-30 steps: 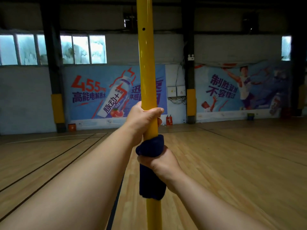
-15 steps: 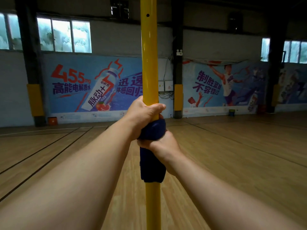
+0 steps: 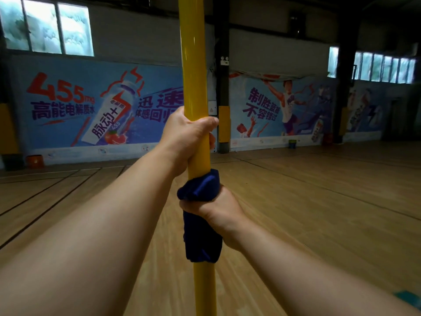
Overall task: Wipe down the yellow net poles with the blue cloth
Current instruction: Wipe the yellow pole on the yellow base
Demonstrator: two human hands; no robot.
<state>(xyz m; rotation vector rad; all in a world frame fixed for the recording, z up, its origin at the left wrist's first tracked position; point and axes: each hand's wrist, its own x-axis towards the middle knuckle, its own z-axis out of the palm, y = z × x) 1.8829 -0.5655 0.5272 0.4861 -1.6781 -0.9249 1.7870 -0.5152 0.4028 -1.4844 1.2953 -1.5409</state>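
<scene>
Lower now: bunched blue cloth (image 3: 200, 190), glossy pole (image 3: 193, 65)

My left hand (image 3: 186, 137) grips the upright yellow pole (image 3: 193, 65). Just below it, my right hand (image 3: 216, 208) clamps the blue cloth (image 3: 200, 185) around the pole, above a wooden court floor (image 3: 319, 201)

Blue sports-drink banners (image 3: 95, 110) are hung along the far wall, windows (image 3: 47, 26) are set above, and a wooden court floor (image 3: 319, 201) is spread below.
</scene>
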